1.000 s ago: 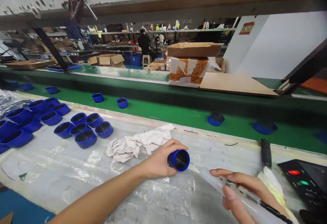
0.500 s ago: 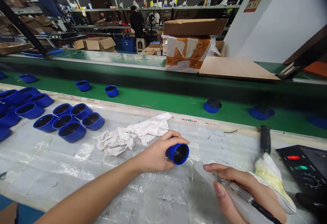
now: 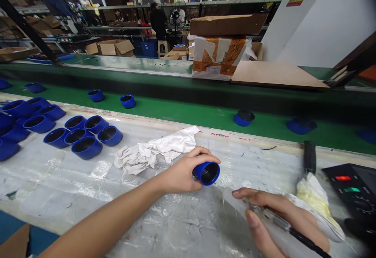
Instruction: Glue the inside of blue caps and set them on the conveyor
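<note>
My left hand [image 3: 186, 171] is closed around a blue ring-shaped cup [image 3: 209, 173] with a dark inside, its opening turned toward the right and toward me. In my right hand [image 3: 282, 215] is a clear pen-like tool [image 3: 273, 218] with a black cord, pinched between thumb and fingers. A milky translucent piece [image 3: 232, 200] shows beside the fingertips; whether it belongs to the tool, I cannot tell. The right hand is apart from the cup. A crumpled white cloth [image 3: 158, 148] lies behind the left wrist.
More blue cups [image 3: 87, 148] stand in a cluster at left. Others sit spaced along the green conveyor belt [image 3: 173, 115]. On the right are a black-handled tool [image 3: 309, 158], a stained cloth [image 3: 313, 193] and a black control box [image 3: 352, 181]. A taped carton [image 3: 219, 58] stands behind the belt.
The whole view has shifted slightly, with the table scene a little higher and further right. Both hands keep their grips and nearly the same places.
</note>
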`<state>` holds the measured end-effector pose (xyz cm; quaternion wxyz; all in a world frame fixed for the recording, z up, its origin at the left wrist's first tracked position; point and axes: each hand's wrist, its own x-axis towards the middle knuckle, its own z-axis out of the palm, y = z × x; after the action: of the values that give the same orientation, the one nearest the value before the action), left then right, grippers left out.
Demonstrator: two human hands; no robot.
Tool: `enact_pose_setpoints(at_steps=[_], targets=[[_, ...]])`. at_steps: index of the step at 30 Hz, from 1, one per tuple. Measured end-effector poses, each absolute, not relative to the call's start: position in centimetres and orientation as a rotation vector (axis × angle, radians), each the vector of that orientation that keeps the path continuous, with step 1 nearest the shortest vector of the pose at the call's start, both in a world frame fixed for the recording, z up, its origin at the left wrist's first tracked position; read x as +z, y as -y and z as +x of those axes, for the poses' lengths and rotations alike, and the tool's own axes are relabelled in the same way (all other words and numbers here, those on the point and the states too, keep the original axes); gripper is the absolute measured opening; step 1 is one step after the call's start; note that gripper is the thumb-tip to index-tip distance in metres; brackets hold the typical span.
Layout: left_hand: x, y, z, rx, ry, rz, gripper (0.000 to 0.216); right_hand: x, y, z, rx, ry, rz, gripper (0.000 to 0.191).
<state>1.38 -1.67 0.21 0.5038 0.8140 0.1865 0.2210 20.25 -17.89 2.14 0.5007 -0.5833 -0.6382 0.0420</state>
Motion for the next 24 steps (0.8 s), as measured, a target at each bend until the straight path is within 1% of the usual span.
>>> enact_pose_setpoints(at_steps=[8,14,21,24], targets=[[0.2,1.7,1.3,0.522,-0.421,1.993,0.066,2.2,17.4,19.6,0.049,1.561,-1.341,0.002],[0.0,1.6,1.3,0.508,-0.411,2.021,0.07,2.7,17.5,19.0,0.059,1.578,-1.329,0.01],[0.0,1.7,1.3,0.532,-0.351,2.038,0.065,2.8,17.6,18.7,0.088,1.582,-1.328,0.007],[0.2,1.7,1.3,0.502,-0.37,2.037,0.067,2.7,17.6,18.6,0.085,1.551,-1.322,0.006]])
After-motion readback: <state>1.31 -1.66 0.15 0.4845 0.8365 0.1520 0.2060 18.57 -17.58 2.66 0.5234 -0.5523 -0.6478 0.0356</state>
